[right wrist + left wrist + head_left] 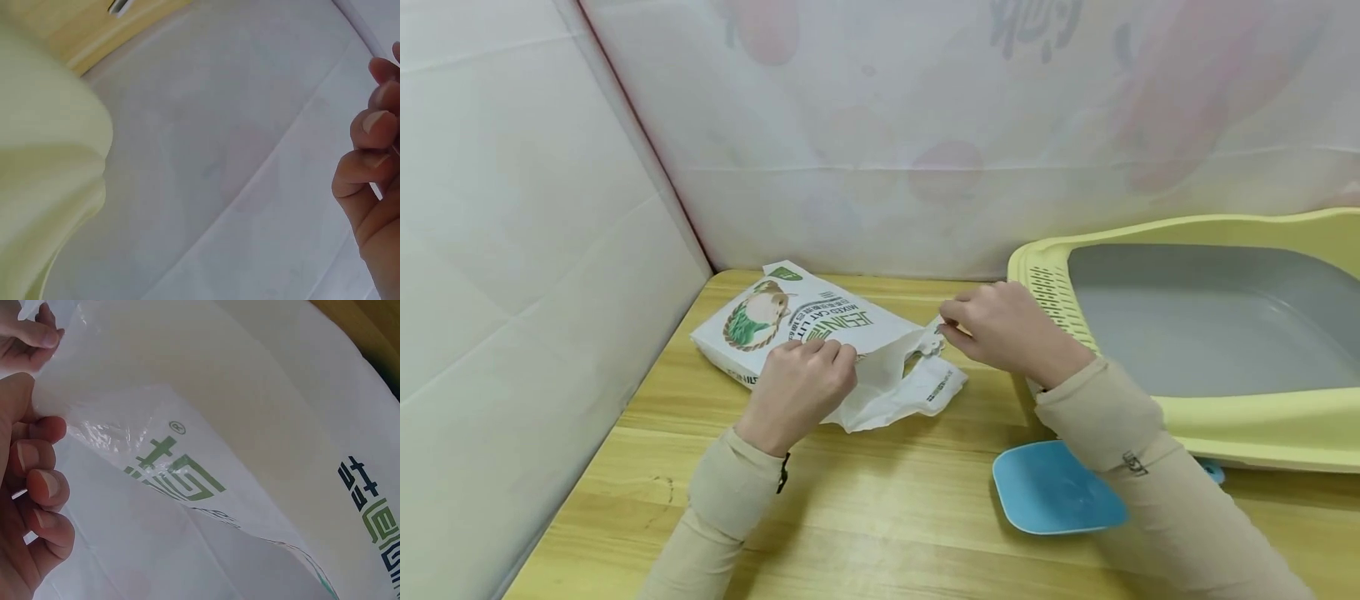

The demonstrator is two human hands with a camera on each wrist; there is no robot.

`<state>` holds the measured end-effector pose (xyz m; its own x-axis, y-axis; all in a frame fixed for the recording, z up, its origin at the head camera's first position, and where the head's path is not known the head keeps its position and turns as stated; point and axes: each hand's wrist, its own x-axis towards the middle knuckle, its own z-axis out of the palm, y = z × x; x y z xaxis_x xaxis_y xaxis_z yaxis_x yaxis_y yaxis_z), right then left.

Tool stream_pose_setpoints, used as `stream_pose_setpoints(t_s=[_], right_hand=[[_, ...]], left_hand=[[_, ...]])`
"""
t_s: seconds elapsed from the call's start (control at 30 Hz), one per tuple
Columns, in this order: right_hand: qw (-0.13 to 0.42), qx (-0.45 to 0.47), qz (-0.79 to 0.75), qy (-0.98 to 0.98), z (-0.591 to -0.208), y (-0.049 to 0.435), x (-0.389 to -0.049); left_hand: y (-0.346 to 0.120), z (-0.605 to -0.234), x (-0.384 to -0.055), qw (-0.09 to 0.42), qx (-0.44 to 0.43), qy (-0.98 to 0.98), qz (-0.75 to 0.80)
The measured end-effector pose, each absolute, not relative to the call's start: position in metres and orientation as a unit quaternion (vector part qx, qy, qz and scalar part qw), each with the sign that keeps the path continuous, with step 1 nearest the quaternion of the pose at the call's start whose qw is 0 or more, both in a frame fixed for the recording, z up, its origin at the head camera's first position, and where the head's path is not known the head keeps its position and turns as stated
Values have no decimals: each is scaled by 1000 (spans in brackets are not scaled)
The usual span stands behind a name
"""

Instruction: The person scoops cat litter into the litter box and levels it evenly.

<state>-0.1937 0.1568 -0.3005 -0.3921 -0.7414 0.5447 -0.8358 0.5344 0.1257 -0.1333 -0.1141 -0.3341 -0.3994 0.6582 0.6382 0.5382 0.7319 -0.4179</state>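
A white cat litter bag [842, 325], printed with green lettering and a cat in a basket, lies on the table with its torn mouth facing right. My left hand [808, 387] pinches the near edge of that mouth between thumb and index finger. The raised plastic [125, 428] stretches from those fingers in the left wrist view. At the bag's far right corner, my right hand [1003, 329] pinches a crumpled piece of the torn edge. A loose flap [917, 392] droops onto the wood below. In the right wrist view the right hand [375, 156] shows curled fingers; their grip is out of frame.
A yellow litter box [1240, 425] with a grey base [1217, 325] stands at the right, beside the right forearm. Under that forearm lies a blue scoop [1052, 492], partly covered by the sleeve. Pale fabric walls [850, 142] border the wooden table [865, 508] at the back and left.
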Motion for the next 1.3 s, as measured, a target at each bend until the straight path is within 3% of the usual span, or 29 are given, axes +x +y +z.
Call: stream_pose_setpoints(t_s=[0.23,0.63,1.3], right_hand=[[238,454,102,-852,-292,177,-174],[217,431,122,-867,-290,207,-151],[253,410,186,-856,-321,250,-126]], left_hand=[[-116,-333,-134,404,-368,-836,60],[-118,-333,-135,398,-370,-838,47],[-119,-333,-137,399,-376,-836,37]])
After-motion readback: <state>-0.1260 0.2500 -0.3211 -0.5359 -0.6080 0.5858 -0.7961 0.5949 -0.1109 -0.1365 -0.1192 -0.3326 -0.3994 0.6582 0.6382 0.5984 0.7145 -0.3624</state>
